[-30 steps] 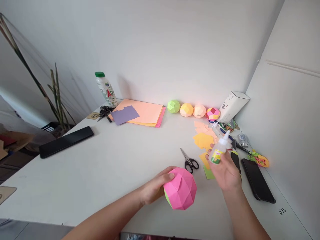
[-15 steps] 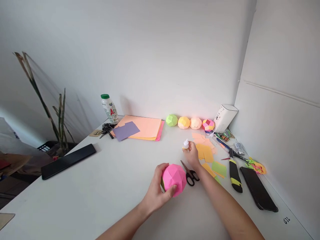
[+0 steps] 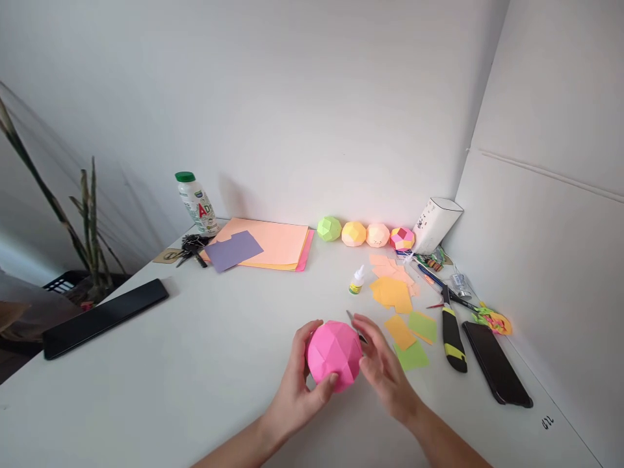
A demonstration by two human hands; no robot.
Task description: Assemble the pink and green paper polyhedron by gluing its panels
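Note:
A pink faceted paper ball (image 3: 335, 356) rests in my left hand (image 3: 303, 383), whose fingers wrap its left side with the thumb across the front. My right hand (image 3: 387, 374) is at the ball's right side, fingers apart and curved toward it; whether the fingertips touch the paper I cannot tell. Behind that hand lie the scissors (image 3: 350, 315), mostly hidden, with a blade tip showing. A small white glue bottle (image 3: 357, 281) with a yellow label stands upright on the table beyond both hands.
Four-sided paper pieces (image 3: 392, 294) in orange, peach and green lie to the right. Several faceted balls (image 3: 353, 234) line the wall. A utility knife (image 3: 454, 338) and a black phone (image 3: 496, 364) lie far right. Coloured sheets (image 3: 273, 242), a bottle (image 3: 199, 207) and a black slab (image 3: 107, 318) are left.
My right hand has let go of the glue bottle, leaving it standing, and has come back toward the pink ball. The left hand still holds the ball. The view has shifted slightly.

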